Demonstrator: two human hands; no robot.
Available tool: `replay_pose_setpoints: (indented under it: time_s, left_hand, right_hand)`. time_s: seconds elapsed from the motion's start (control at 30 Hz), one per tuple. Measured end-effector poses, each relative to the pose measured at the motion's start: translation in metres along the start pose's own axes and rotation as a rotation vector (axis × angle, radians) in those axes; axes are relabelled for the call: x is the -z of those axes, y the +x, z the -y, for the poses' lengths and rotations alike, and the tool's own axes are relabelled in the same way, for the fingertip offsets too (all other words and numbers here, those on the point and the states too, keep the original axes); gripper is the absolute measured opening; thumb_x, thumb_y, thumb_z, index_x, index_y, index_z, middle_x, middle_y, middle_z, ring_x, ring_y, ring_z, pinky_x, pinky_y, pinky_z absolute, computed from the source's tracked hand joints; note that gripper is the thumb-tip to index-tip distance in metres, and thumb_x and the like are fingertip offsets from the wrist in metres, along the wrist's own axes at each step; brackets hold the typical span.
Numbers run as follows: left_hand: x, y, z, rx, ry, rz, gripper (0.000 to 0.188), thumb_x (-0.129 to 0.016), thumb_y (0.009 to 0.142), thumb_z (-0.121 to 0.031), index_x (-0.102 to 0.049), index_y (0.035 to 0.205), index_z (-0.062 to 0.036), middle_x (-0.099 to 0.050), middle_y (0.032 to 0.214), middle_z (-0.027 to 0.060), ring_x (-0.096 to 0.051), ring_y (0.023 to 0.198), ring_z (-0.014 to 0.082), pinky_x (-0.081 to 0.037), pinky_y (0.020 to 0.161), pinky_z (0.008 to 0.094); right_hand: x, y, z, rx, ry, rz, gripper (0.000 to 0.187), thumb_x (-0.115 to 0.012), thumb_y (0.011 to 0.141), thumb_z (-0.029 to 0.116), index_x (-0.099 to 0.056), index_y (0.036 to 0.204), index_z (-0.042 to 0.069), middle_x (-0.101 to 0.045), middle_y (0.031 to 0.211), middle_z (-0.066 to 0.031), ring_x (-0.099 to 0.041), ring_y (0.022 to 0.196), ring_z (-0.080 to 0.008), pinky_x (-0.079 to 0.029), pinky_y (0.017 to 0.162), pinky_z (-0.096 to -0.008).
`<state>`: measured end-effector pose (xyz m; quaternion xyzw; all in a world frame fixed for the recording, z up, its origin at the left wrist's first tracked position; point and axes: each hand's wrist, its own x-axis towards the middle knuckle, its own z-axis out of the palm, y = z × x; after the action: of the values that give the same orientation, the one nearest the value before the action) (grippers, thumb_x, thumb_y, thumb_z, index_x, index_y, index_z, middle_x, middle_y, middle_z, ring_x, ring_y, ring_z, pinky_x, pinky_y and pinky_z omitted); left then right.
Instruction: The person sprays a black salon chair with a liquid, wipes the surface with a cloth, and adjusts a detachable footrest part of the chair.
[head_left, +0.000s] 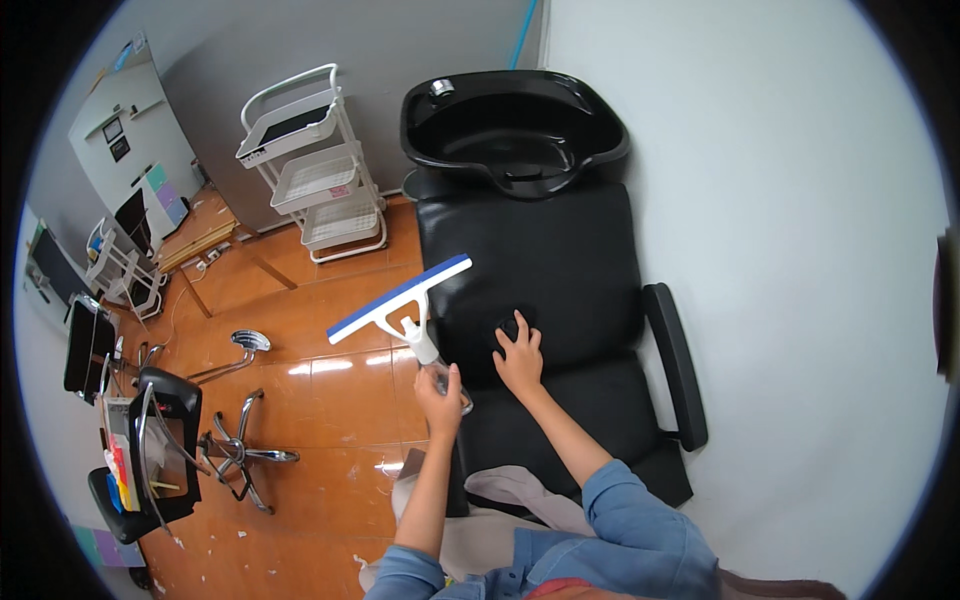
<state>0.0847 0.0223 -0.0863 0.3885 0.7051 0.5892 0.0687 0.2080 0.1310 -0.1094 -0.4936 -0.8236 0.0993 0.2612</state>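
My left hand (440, 398) is wrapped round the clear bottle of a spray squeegee (420, 345), which has a white sprayer neck and a wide white head edged with a blue strip. The squeegee is tilted, its head up and to the left over the floor, beside the black salon wash chair (530, 250). On the chair's backrest rests my right hand (520, 358), fingers bent over a small dark bunched thing that blends with the black upholstery; what it is I cannot make out.
A black wash basin (515, 130) with a chrome fitting tops the chair, and a padded armrest (675, 365) flanks it by the white wall. To the left are a white three-tier trolley (315, 170), a wheeled chrome base (240, 450), a black chair (165, 440) holding items and a mirror (130, 140).
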Motion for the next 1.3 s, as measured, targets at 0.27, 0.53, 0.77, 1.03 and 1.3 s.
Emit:
replay_pose_setpoints:
  time_s: [0.27, 0.53, 0.77, 1.03, 1.3]
  left_hand:
    - [0.001, 0.002, -0.013, 0.058, -0.019, -0.030, 0.024, -0.068, 0.082, -0.017, -0.052, 0.073, -0.0010, -0.052, 0.075, 0.0135, -0.051, 0.076, 0.0322, -0.039, 0.070, 0.0412]
    - [-0.005, 0.000, -0.008, 0.115, -0.051, 0.011, 0.023, -0.066, 0.080, -0.016, -0.052, 0.076, 0.0012, -0.051, 0.078, 0.0172, -0.050, 0.079, 0.0356, -0.038, 0.074, 0.0459]
    - [0.001, 0.005, -0.006, 0.073, 0.034, 0.100, 0.025, -0.068, 0.079, -0.019, -0.052, 0.078, 0.0002, -0.052, 0.082, 0.0163, -0.051, 0.084, 0.0351, -0.039, 0.076, 0.0449]
    - [0.018, 0.047, 0.009, 0.376, -0.216, 0.262, 0.025, -0.068, 0.083, -0.017, -0.051, 0.073, -0.0019, -0.053, 0.075, 0.0113, -0.051, 0.075, 0.0260, -0.040, 0.070, 0.0371]
    - [0.022, 0.170, 0.030, 0.346, -0.141, 0.229, 0.028, -0.066, 0.085, -0.023, -0.055, 0.086, 0.0028, -0.053, 0.081, 0.0131, -0.052, 0.078, 0.0252, -0.042, 0.072, 0.0366]
  right_hand:
    - [-0.022, 0.076, 0.060, -0.001, -0.083, -0.025, 0.045, -0.076, 0.066, 0.019, -0.065, 0.109, 0.021, -0.038, 0.139, -0.0085, -0.044, 0.110, -0.0366, -0.054, 0.076, -0.0388]
    - [-0.044, 0.155, 0.085, 0.057, -0.153, -0.231, 0.039, -0.076, 0.067, 0.018, -0.068, 0.105, 0.022, -0.039, 0.138, -0.0084, -0.046, 0.108, -0.0357, -0.053, 0.077, -0.0369]
    - [-0.027, 0.208, 0.110, -0.047, -0.143, -0.208, 0.048, -0.077, 0.067, 0.019, -0.062, 0.113, 0.020, -0.039, 0.137, -0.0079, -0.046, 0.107, -0.0362, -0.055, 0.077, -0.0380]
    - [-0.004, 0.197, 0.058, -0.302, -0.109, -0.237, 0.044, -0.071, 0.069, 0.017, -0.063, 0.112, 0.017, -0.038, 0.140, -0.0058, -0.046, 0.109, -0.0336, -0.052, 0.081, -0.0396]
    - [0.001, 0.222, 0.075, -0.321, -0.120, -0.181, 0.045, -0.073, 0.068, 0.017, -0.065, 0.112, 0.015, -0.041, 0.138, -0.0073, -0.046, 0.107, -0.0351, -0.054, 0.077, -0.0391]
